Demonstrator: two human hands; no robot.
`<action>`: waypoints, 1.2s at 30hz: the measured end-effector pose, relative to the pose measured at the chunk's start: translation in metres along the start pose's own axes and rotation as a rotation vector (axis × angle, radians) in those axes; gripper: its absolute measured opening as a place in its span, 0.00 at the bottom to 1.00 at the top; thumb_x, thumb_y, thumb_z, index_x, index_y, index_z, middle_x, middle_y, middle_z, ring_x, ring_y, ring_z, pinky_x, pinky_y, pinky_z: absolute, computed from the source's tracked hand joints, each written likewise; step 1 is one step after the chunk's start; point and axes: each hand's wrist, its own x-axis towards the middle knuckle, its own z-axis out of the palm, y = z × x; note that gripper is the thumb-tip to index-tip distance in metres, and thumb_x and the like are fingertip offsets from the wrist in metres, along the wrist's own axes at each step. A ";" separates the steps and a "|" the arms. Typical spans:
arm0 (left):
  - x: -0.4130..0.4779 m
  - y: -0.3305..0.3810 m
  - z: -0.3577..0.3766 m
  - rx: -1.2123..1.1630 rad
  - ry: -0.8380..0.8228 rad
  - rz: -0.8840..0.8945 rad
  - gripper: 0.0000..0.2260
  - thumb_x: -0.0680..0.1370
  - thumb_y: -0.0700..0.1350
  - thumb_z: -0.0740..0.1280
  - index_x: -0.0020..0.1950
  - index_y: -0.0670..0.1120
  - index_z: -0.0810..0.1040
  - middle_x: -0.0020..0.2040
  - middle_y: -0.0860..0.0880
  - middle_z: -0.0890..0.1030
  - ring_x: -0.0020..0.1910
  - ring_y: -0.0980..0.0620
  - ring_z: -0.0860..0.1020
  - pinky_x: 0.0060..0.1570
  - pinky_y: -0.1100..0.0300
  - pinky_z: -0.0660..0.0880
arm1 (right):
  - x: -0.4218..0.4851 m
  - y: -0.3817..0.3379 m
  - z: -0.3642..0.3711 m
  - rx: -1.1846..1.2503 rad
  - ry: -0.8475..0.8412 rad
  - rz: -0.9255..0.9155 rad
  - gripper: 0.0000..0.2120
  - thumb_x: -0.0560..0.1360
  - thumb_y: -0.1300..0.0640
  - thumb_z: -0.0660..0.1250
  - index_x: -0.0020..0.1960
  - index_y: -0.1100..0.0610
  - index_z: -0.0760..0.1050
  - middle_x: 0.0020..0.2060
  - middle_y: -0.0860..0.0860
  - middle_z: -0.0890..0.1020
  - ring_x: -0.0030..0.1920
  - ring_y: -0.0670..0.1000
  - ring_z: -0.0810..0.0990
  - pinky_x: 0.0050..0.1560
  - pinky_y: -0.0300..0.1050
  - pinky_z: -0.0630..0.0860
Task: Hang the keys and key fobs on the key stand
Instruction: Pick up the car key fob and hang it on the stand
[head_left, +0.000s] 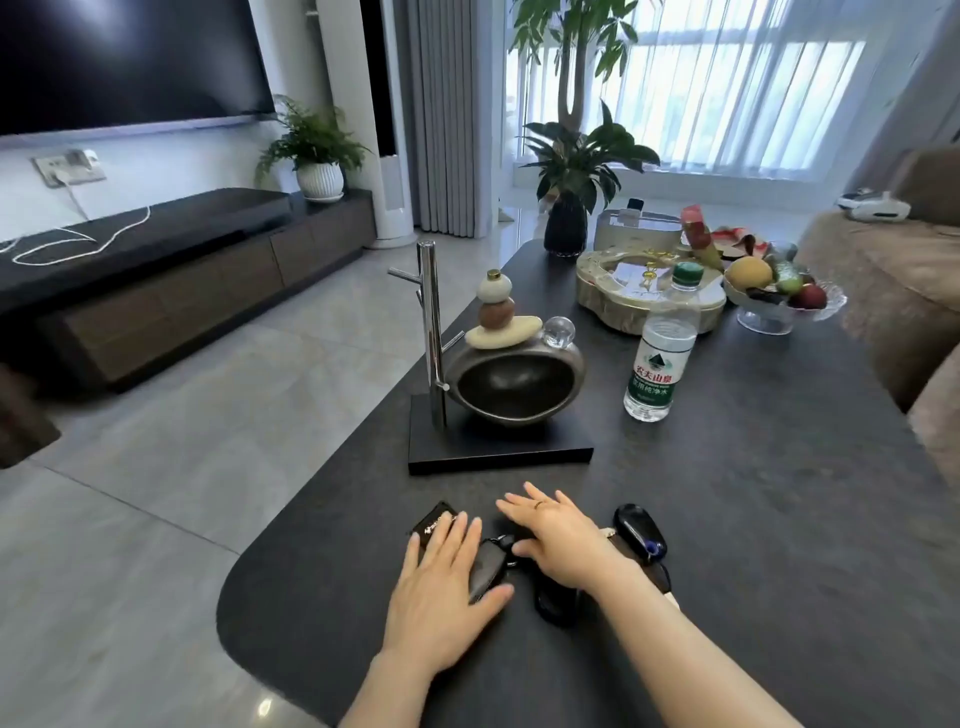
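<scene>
The key stand (434, 332) is a chrome pole with short pegs on a black square base (498, 452), joined to a dark bowl topped with stacked stones; no keys hang on it. Several dark key fobs lie near the table's front edge. My left hand (441, 587) lies flat, fingers spread, over a dark fob (488, 569) and next to a black fob with a chain (434, 519). My right hand (556, 540) rests flat over other keys, partly hiding them. A black fob with a blue button (639, 530) lies just right of it.
On the dark table (779, 519) stand a water bottle (660, 348), a cream snack box (649, 291), a glass fruit bowl (779, 301) and a potted plant (566, 223). The table's left edge drops to grey floor tiles. A brown sofa runs along the right.
</scene>
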 end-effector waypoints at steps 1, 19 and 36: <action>-0.002 0.001 0.002 0.011 -0.006 0.005 0.34 0.73 0.64 0.51 0.74 0.52 0.42 0.77 0.56 0.44 0.74 0.59 0.39 0.73 0.55 0.37 | 0.000 -0.001 0.000 -0.010 -0.009 0.010 0.27 0.76 0.56 0.60 0.72 0.51 0.56 0.75 0.49 0.59 0.76 0.51 0.49 0.74 0.53 0.46; -0.009 0.008 -0.001 -0.148 0.078 -0.032 0.27 0.77 0.56 0.56 0.73 0.53 0.50 0.77 0.55 0.52 0.75 0.56 0.48 0.71 0.62 0.54 | -0.009 -0.010 -0.002 0.294 0.254 0.029 0.12 0.71 0.60 0.65 0.54 0.55 0.78 0.53 0.52 0.83 0.56 0.51 0.78 0.56 0.36 0.67; 0.013 0.008 -0.106 -0.455 0.676 0.025 0.25 0.73 0.49 0.66 0.69 0.49 0.65 0.64 0.51 0.74 0.63 0.52 0.72 0.59 0.61 0.66 | 0.032 -0.078 -0.108 0.415 0.789 -0.049 0.06 0.71 0.57 0.66 0.46 0.56 0.79 0.43 0.52 0.83 0.47 0.53 0.80 0.48 0.47 0.74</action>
